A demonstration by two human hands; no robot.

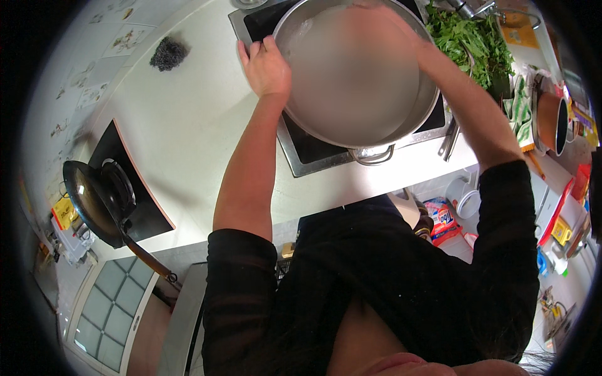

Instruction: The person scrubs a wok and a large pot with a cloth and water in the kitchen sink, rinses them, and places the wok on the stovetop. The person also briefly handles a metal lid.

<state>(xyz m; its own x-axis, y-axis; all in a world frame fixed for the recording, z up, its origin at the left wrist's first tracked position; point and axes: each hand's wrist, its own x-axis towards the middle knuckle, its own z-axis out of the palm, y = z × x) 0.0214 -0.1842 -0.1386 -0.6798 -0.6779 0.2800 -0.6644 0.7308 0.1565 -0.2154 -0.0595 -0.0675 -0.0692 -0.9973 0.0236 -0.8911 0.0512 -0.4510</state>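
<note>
A wide, round metal pan [362, 144] with a loop handle rests on the black stovetop [310, 145] before me; its inside is blurred. My left hand [268, 68] is at the pan's left rim, fingers apart on its outer side; whether it grips the rim is not clear. Reaching over the right rim, my right hand [376, 19] is inside the pan near its far side. Blur hides its fingers and anything in them.
Leafy greens [475, 51] lie right of the pan below a faucet [470, 7]. A dark scouring pad [169, 54] sits on the counter [197, 117]. At the left stands a wok [89, 202] with a wooden handle. A green-striped cloth [519, 110] and a brown pot [551, 123] are at the right.
</note>
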